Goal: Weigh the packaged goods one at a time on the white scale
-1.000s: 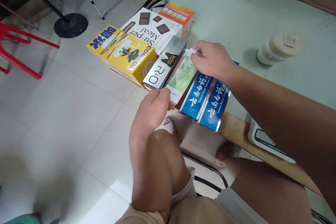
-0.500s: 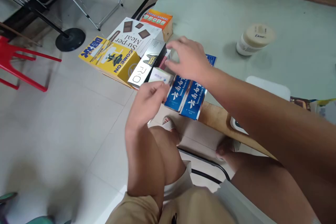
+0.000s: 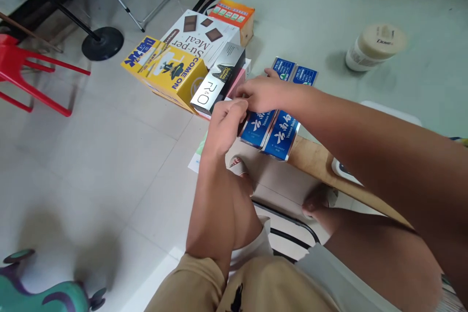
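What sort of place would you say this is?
Probably a home: there is a tiled floor, a red plastic stool and what looks like a child's teal-and-purple ride-on toy.

The R&O box lies at the left end of the table. Directly left of it is the COME ON box; behind it is the Su-per Meal box, with the small carton farther behind. A slim box lies just beside its right side, and right of that are two toothpaste boxes, side by side. The flat packet is before the R&O box, partly hidden. Well apart to its right stands the Dove jar; the scale, partly hidden, is to its right and nearer the person. Far left, on the floor, stand the stool and the stand's base.
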Demonstrator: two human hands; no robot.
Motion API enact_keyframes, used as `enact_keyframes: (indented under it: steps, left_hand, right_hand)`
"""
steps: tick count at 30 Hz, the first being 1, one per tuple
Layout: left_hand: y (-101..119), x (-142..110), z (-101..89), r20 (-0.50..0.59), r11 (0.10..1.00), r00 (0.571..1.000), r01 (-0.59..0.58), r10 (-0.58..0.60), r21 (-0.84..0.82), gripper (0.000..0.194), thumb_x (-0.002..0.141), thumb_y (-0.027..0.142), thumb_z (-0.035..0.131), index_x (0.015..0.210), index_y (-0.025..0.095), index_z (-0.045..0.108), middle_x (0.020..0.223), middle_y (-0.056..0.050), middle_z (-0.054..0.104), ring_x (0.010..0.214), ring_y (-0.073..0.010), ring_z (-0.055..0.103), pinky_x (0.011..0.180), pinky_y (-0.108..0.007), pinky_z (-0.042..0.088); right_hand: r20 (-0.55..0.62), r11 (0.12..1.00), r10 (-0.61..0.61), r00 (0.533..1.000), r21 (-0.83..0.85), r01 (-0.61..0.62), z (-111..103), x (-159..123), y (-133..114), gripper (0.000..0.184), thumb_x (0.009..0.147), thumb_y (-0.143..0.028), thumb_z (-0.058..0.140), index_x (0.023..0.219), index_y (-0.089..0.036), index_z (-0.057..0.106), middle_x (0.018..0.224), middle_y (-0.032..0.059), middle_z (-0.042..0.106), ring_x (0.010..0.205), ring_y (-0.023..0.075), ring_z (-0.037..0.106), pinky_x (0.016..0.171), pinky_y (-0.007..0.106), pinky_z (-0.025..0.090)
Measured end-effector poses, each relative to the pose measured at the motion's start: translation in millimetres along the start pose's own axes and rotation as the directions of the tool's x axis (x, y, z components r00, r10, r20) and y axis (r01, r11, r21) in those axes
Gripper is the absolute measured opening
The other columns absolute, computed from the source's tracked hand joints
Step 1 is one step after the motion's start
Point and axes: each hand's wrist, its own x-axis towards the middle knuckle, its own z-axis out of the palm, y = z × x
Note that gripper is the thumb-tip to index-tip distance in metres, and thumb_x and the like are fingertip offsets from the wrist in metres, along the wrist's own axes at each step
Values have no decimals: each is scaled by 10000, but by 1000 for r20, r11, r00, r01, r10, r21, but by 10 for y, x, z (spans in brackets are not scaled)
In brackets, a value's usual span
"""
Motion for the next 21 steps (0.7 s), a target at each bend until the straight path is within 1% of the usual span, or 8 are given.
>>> enact_keyframes:
  steps: [3,7,9,11,14,17,19,21]
  left_hand:
    - [-9,12,1,-24,1000,1000,19,-19,4,581,925,469,562,566,228,174,611,15,172,592,-151,196,579,-352,244]
    - [113,-35,25,-31,999,999,-8,9,54,545,972,407,499,575,228,171,623,6,171,595,-156,204,577,-352,264]
    - [238,-86,16,-124,992,991,-35,50,119,496,964,321,485,562,222,211,613,-3,208,603,-158,238,577,-348,268]
    - [370,-138,-19,-288,978,951,-55,113,202,453,936,252,510,540,218,292,604,-7,273,619,-160,289,576,-344,268]
    - [502,-196,-111,-447,951,893,93,52,296,392,911,230,606,551,218,453,604,5,390,628,-151,364,578,-337,293]
    - [544,-245,-211,-410,919,911,204,-52,337,238,889,211,692,671,218,598,665,13,545,674,-149,478,660,-334,393]
    - [554,-283,-269,-354,927,935,130,3,351,129,901,243,709,781,223,665,768,0,652,761,-165,569,755,-347,454]
    - [572,-320,-310,-306,937,950,50,61,346,88,915,314,715,886,232,710,902,-20,724,857,-182,633,830,-358,493]
  right_hand:
    - [60,997,70,996,10,-71,-48,63,-41,58,814,-227,713,825,-266,754,898,17,765,1149,341,690,1248,747,132]
    - [134,997,77,988,2,-78,-111,118,-87,41,795,-239,737,782,-276,746,905,6,774,1135,336,704,1221,736,213]
    - [162,1000,22,987,14,-24,-112,137,-58,87,850,-338,692,829,-284,755,918,8,777,1099,307,717,1198,684,312]
    - [146,1000,5,989,9,-6,-87,152,2,182,902,-423,637,877,-284,753,907,25,775,1072,302,727,1182,659,363]
    - [50,1000,14,999,-8,-13,-48,147,95,243,957,-464,582,932,-285,744,941,65,787,1092,338,724,1162,664,402]
    - [6,997,16,1000,79,-17,-123,41,134,291,982,-501,553,1030,-284,740,1102,76,793,1077,324,725,1019,557,547]
    - [-33,993,18,999,114,-14,-259,-129,142,311,1000,-502,536,1029,-264,734,1113,64,785,1022,290,729,932,483,582]
    - [-91,993,21,996,118,-10,-425,-394,176,327,1026,-479,512,970,-233,720,1000,39,776,936,245,726,879,433,584]
